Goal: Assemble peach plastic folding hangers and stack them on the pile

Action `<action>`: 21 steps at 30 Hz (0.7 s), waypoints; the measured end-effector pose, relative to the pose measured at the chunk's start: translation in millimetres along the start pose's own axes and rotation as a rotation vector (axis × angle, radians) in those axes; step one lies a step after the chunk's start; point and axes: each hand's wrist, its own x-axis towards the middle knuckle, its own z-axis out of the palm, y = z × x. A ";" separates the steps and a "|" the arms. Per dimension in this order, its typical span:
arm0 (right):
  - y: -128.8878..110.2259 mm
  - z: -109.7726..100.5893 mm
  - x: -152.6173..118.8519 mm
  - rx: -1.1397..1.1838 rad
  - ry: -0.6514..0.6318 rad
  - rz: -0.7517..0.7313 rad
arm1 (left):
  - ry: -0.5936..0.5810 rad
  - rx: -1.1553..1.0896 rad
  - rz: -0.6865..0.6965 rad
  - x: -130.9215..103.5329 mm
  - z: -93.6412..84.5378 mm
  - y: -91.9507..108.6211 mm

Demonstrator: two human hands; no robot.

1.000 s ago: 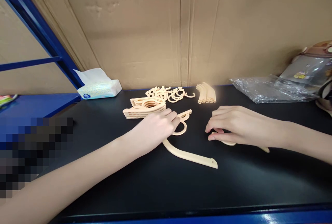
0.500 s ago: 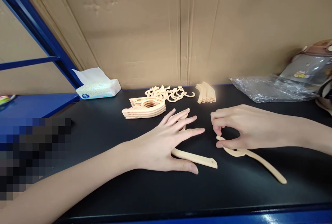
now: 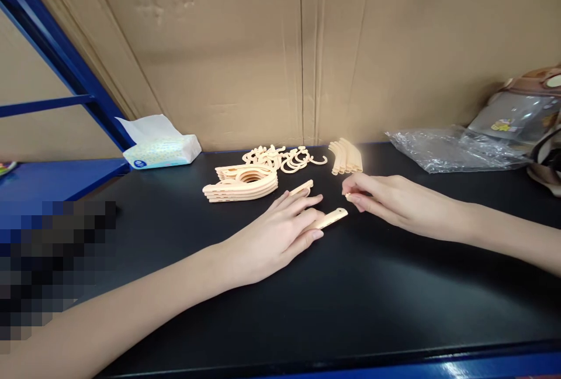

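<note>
Head view: we list two bare hands over a black counter. Our left hand lies low over the counter, its thumb and index finger closed about a flat cream hanger arm, whose holed end juts out toward our right; the other fingers are slightly spread, reaching over a second cream hanger part, mostly covered. Our right hand, just beside the holed end, has thumb and index fingertips pinched on a small cream plastic tip; we cannot tell the rest of its shape.

Item, behind our left hand: one stack of cream hanger pieces, neatly layered. Item, beyond it: a loose heap of cream hooks. Item, to the right of the hooks: a bundle of short curved cream pieces, side by side. We also enter a tissue pack at far left, a crumpled clear plastic bag and a clear bottle at far right, and cardboard behind.
</note>
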 end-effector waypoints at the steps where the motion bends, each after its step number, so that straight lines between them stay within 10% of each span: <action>1: 0.8 1.3 0.0 -0.012 0.027 -0.008 | 0.007 -0.006 0.002 -0.1 -0.2 0.1; 21: -3.4 -0.6 2.0 0.091 -0.014 0.084 | 0.019 -0.098 -0.022 1.3 -4.2 5.7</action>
